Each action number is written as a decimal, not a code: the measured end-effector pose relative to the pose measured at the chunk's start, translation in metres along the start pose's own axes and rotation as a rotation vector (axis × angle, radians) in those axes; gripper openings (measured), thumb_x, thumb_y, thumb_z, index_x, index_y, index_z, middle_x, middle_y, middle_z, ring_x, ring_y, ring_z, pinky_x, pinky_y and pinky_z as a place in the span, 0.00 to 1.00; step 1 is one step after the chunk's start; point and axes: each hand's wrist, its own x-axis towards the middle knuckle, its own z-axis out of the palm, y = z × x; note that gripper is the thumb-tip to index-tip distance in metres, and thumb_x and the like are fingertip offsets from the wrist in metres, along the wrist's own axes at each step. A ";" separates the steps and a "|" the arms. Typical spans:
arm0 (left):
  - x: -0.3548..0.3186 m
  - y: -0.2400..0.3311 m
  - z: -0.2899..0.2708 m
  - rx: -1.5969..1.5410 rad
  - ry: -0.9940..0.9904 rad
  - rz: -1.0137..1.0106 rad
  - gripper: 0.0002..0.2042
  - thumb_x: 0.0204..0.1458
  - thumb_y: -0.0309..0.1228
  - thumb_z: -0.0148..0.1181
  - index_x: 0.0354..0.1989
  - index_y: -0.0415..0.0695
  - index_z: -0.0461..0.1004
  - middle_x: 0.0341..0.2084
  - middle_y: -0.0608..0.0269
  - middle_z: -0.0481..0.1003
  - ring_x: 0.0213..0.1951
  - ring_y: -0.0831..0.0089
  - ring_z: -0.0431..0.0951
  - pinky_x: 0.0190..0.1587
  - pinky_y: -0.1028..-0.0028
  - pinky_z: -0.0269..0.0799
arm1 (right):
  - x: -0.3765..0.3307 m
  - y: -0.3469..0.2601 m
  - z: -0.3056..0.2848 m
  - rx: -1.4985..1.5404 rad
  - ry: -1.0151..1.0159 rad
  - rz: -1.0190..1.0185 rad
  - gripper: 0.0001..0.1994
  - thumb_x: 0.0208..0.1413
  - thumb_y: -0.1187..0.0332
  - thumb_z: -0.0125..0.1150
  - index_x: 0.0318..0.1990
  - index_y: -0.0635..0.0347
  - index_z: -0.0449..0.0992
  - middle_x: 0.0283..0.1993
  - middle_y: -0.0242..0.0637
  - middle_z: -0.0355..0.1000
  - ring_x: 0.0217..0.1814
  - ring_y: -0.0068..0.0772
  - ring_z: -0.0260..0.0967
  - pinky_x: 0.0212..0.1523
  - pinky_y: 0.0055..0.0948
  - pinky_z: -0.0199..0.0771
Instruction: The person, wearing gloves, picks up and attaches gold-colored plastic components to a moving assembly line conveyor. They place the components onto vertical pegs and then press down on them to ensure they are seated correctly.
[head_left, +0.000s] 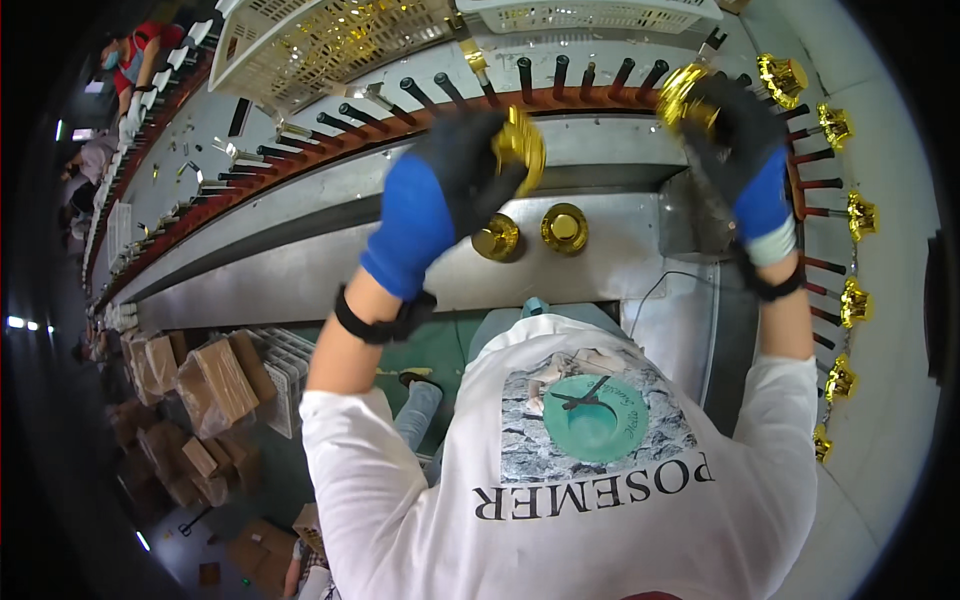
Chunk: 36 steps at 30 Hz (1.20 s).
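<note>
Lettering on the wearer's white shirt (580, 560). One word in large dark capitals (592, 491), inverted in this view, curves across the front beside a printed picture (528, 437). Within the picture, a green disc (570, 447) bears smaller script, apparently two words, though too small to be certain.

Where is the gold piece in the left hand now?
In the head view, the gold piece is at upper centre, at the right edge of the left hand, just below the dark handles.
</note>
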 end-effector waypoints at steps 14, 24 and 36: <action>-0.163 -0.119 0.161 0.242 -0.383 -0.445 0.39 0.57 0.53 0.68 0.71 0.40 0.68 0.50 0.42 0.82 0.40 0.47 0.86 0.42 0.52 0.83 | -0.151 -0.059 0.224 -0.095 -0.692 0.153 0.30 0.55 0.54 0.68 0.63 0.56 0.75 0.56 0.51 0.78 0.51 0.53 0.80 0.52 0.48 0.81; 0.056 0.010 0.069 -0.030 0.011 0.281 0.34 0.57 0.44 0.73 0.67 0.37 0.71 0.56 0.37 0.79 0.46 0.39 0.85 0.47 0.53 0.83 | 0.029 0.109 -0.020 -0.520 0.436 -0.033 0.26 0.60 0.61 0.74 0.64 0.60 0.78 0.64 0.56 0.76 0.65 0.59 0.75 0.66 0.48 0.76; 0.161 0.016 0.120 0.090 0.080 0.278 0.20 0.57 0.47 0.71 0.54 0.50 0.81 0.39 0.53 0.83 0.36 0.49 0.84 0.39 0.54 0.80 | 0.025 0.156 -0.006 -0.180 0.034 0.028 0.25 0.63 0.57 0.68 0.61 0.64 0.79 0.51 0.56 0.82 0.56 0.58 0.80 0.57 0.47 0.79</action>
